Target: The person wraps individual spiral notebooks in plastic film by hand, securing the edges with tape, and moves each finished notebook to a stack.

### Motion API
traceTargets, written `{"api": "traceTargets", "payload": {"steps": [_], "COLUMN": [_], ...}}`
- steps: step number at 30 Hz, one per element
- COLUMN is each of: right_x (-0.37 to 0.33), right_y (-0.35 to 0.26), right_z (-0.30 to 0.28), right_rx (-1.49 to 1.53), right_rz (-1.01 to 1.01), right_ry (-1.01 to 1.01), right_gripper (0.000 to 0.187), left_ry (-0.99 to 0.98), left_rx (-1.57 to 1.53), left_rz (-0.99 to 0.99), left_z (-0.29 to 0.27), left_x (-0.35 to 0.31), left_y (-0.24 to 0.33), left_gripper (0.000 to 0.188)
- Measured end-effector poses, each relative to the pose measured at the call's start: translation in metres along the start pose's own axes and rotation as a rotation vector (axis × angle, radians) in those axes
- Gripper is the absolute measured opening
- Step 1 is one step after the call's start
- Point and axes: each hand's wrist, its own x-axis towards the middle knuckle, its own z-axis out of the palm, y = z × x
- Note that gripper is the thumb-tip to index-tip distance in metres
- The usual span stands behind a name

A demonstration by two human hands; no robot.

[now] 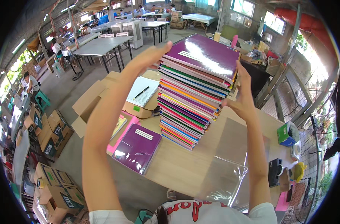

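A tall stack of spiral notebooks (188, 108) with covers of many colours stands on the wooden table in front of me. On its top lies a glossy purple notebook (203, 54). My left hand (155, 56) is at the upper left side of the stack, fingers stretched out and partly hidden behind the edge. On the opposite side, my right hand (242, 97) is open, thumb and fingers spread along the spiral edges. Whether either palm presses on the stack I cannot tell. Another purple notebook (137, 147) lies flat to the left of the stack's foot.
A clear plastic sheet (226, 164) covers the table's (170, 164) near right. Behind the left forearm are an open cardboard box (90, 99) and a white notebook (144, 95) bearing a black pen (141, 92). A black tape dispenser (275, 172) stands at right. Boxes (54, 130) crowd the left.
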Motion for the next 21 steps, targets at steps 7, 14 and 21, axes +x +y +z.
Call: {"api": "traceTargets", "payload": {"steps": [7, 14, 21], "right_x": [0.010, 0.019, -0.019], "right_y": [0.014, 0.054, 0.057], "right_z": [-0.013, -0.013, -0.048], "right_rx": [-0.051, 0.035, -0.011], "right_rz": [-0.136, -0.324, -0.420], "right_ry": [-0.137, 0.007, 0.195], "right_gripper": [0.122, 0.093, 0.042], "left_ry": [0.006, -0.145, -0.307], "left_rx": [0.535, 0.515, 0.251], "left_rz": [0.027, 0.025, 0.389], "left_z": [0.011, 0.033, 0.032], "left_x": [-0.019, -0.049, -0.116], "left_y": [0.045, 0.063, 0.000], "left_gripper": [0.066, 0.074, 0.088]}}
